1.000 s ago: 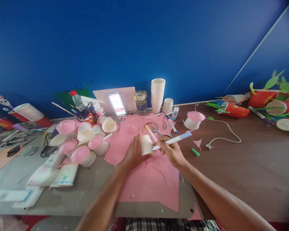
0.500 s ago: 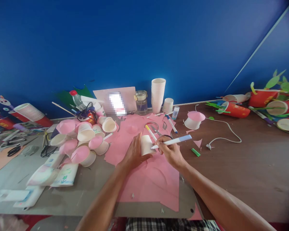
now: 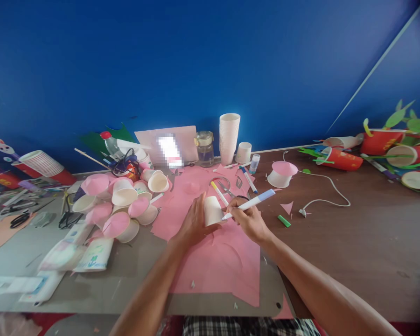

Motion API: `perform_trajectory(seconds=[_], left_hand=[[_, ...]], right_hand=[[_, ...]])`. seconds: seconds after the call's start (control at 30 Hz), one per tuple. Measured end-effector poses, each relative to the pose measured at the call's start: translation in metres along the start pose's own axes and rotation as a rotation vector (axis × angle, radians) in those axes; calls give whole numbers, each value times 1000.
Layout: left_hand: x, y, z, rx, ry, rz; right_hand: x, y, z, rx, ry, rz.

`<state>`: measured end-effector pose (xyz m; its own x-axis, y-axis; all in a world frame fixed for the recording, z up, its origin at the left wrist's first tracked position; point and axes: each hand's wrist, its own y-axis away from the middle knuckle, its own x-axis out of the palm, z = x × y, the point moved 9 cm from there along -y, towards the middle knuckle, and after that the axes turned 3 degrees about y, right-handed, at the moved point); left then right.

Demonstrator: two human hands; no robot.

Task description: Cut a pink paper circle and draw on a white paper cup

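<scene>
L hand [image 3: 193,220] gripping white cup [image 3: 213,210], ctr frame; R hand [image 3: 248,220] pinching marker [image 3: 261,198], tip at cup's lower R. Prob mid-marking, no pink on it yet; pink-topped cups [image 3: 116,225], ctr-L, look further along.

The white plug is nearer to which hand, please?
Right. The right hand is left of the plug; the left hand is farther left, at the cup.
</scene>
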<state>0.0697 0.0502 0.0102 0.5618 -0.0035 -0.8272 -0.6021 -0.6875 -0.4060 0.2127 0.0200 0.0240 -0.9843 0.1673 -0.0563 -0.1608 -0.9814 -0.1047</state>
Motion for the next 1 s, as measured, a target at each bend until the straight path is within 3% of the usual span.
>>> perform_trajectory(seconds=[0.2, 0.8, 1.0], left_hand=[[1, 0, 3, -43, 19, 34], [2, 0, 2, -2, 13, 17], [5, 1, 6, -40, 12, 38]], right_hand=[[-5, -3, -21, 90, -156, -72], [-2, -1, -10, 43, -25, -34], [-3, -3, -20, 108, -158, -72]])
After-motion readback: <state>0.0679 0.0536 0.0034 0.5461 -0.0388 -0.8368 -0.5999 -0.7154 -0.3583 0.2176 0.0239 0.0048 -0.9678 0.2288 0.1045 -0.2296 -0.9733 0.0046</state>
